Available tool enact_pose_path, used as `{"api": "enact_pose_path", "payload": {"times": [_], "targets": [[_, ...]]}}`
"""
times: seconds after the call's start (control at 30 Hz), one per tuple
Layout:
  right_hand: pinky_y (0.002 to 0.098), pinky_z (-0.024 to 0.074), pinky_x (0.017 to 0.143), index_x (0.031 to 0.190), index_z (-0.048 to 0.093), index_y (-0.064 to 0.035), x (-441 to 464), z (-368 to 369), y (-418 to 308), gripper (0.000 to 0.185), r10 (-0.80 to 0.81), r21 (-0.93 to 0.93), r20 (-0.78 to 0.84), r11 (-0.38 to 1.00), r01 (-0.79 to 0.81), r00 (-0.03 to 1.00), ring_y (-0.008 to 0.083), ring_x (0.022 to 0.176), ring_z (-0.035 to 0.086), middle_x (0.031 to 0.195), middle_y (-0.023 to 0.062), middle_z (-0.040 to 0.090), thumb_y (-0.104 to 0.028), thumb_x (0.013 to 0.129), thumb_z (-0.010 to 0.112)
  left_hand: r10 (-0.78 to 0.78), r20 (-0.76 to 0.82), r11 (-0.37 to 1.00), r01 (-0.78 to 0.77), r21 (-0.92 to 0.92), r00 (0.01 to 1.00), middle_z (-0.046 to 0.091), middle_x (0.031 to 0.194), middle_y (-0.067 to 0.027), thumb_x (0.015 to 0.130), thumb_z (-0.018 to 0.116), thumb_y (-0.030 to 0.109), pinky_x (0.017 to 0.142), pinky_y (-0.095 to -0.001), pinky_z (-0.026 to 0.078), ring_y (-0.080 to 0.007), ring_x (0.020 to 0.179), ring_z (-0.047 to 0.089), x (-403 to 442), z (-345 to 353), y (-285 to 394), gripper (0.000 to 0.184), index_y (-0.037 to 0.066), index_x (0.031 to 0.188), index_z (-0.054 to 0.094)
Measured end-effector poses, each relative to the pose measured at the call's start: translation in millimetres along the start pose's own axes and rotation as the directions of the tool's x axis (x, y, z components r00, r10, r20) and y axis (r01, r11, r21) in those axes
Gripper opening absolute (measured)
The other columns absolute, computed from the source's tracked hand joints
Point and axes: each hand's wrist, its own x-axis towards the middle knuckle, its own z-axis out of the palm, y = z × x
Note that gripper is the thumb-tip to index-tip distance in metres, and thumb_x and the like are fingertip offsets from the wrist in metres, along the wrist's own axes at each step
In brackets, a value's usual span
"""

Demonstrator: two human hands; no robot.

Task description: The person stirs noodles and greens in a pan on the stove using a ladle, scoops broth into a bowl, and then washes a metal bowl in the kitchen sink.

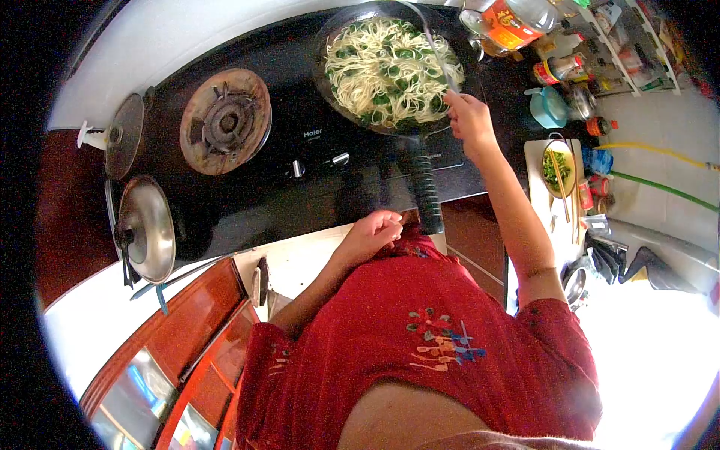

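Head: noodles, greens in wok

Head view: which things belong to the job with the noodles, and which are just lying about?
In the job:
pale, thin noodles
round black wok
long silver metal utensil, in the right hand

Seemingly just lying about:
light-blue plastic container
large clear bottle with orange label
chopped green leaves, though they may belong
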Motion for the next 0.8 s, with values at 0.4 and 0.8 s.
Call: {"api": "enact_pose_path", "payload": {"times": [0.4,0.8], "targets": [[0.0419,0.0471,0.06,0.094,0.056,-0.0044,-49.0,-9.8,1.9,0.032,-0.37,-0.71,0.258,0.554,0.435,0.893,0.0365,0.068,0.06,0.068,0.0192,0.059,-0.032,0.079,0.059,-0.026,-0.001,0.997,0.026,0.079,1.0,0.059,0.085,-0.0081,0.089,0.049,0.024,0.067,-0.0253,0.046,-0.0123,0.071,0.056,2.9,3.0,7.2,0.038,-0.003,0.114,0.045],[0.0353,0.0486,0.06,0.104,0.056,-0.0068,-72.7,-92.7,-13.3,0.029,-0.52,-0.831,0.218,0.345,0.437,0.826,0.028,0.073,0.062,0.084,0.0135,0.062,-0.022,0.079,0.062,-0.044,0.037,0.995,0.041,0.089,0.998,0.059,0.087,-0.009,0.089,0.047,0.023,0.067,-0.0264,0.046,-0.0136,0.071,0.056,14.0,7.6,6.3,0.036,-0.003,0.114,0.045]]}}
